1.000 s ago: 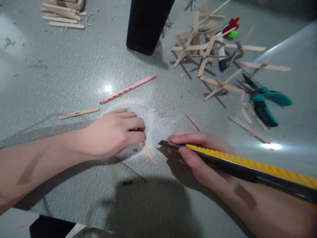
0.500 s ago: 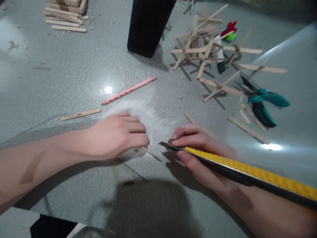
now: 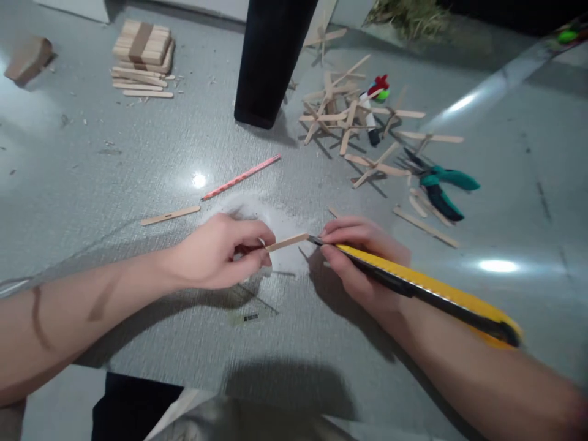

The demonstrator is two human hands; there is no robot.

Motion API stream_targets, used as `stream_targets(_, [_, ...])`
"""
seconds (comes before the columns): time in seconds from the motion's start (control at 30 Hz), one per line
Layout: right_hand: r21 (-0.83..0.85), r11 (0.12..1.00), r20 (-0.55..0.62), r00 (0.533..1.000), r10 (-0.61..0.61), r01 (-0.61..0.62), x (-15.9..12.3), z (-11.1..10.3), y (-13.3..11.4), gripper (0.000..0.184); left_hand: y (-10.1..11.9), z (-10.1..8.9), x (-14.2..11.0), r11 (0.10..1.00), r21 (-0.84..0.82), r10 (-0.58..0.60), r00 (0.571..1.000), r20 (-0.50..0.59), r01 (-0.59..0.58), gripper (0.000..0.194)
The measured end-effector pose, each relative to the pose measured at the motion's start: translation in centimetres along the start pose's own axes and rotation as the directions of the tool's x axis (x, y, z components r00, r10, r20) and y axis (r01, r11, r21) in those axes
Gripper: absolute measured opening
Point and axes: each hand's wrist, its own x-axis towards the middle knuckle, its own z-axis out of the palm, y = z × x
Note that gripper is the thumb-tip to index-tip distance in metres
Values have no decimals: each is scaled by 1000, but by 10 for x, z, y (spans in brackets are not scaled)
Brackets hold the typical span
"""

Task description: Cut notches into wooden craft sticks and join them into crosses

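Pinched between the thumb and fingers of my left hand [image 3: 232, 251] is a wooden craft stick [image 3: 288, 242], its free end pointing right. My right hand [image 3: 362, 254] is closed around the front of a yellow and black utility knife [image 3: 413, 285]. The knife's blade tip lies at or very close to the stick's free end; I cannot tell whether they touch. Pale dust [image 3: 294, 214] covers the table between my hands. Another craft stick [image 3: 169, 215] with a small dark slot lies beyond my left wrist, near a pink pencil [image 3: 241, 177].
Crossed craft-stick pieces [image 3: 349, 116] are heaped at the back right, beside teal-handled pliers [image 3: 443, 187]. A tall black object [image 3: 273, 61] stands at the back middle. Bundled craft sticks [image 3: 142, 46] lie at the back left, near a brown block [image 3: 28, 60].
My left hand has turned and raised the stick, which now points slightly upward toward the blade. The knife has shifted a little upward. The view has tilted to show more of the table's far side.
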Motion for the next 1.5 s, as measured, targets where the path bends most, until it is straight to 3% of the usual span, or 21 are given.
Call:
stream_targets(0.13, [-32,999,-82,997,-5,2,0,5,2,14,-1,4,1,972,-225,-71,997,10,71,22])
stream_targets(0.3, [-83,995,-141,989,40,-52,3,-1,-6,6,-1,9,3,904,-409,-128,992,12,122,3])
stream_targets(0.4, [-96,993,-121,991,59,-71,3,-10,-21,7,-2,10,1,909,-409,-85,996,15,84,32])
stream_targets(0.47, [-88,991,-116,989,90,-101,0,-14,-34,9,-4,10,0,933,-359,-15,1000,27,23,52])
stream_targets(0.5, [-84,989,-117,987,109,-119,-3,-15,-40,10,-5,9,-1,950,-312,11,1000,21,-3,52])
stream_targets(0.6, [-88,983,-100,984,150,-159,-12,-15,-56,11,-8,7,-2,992,-118,54,999,-2,-54,32])
stream_targets(0.7, [-104,980,-73,984,161,-168,-20,-10,-64,11,-9,5,-3,998,9,63,998,1,-63,29])
stream_targets(0.83, [-85,984,-106,983,150,-159,-26,3,-59,12,-9,8,-6,999,29,18,997,-78,-16,28])
stream_targets(0.97, [-52,983,-121,978,171,-179,-28,11,-49,11,-7,12,-6,999,-21,-51,990,-129,49,44])
stream_targets(1.07, [-40,978,-159,968,194,-203,-29,10,-45,9,-7,12,-4,997,3,-73,986,-151,74,20])
stream_targets(1.13, [-40,978,-181,964,193,-203,-28,7,-44,9,-9,10,-2,996,56,-53,983,-175,64,11])
stream_targets(1.27, [-51,977,-185,963,193,-206,-28,2,-44,9,-12,7,2,976,214,17,979,-201,27,12])
stream_targets(1.5, [-81,985,-106,984,142,-151,-28,0,-47,12,-13,7,0,860,509,106,987,-117,-32,20])
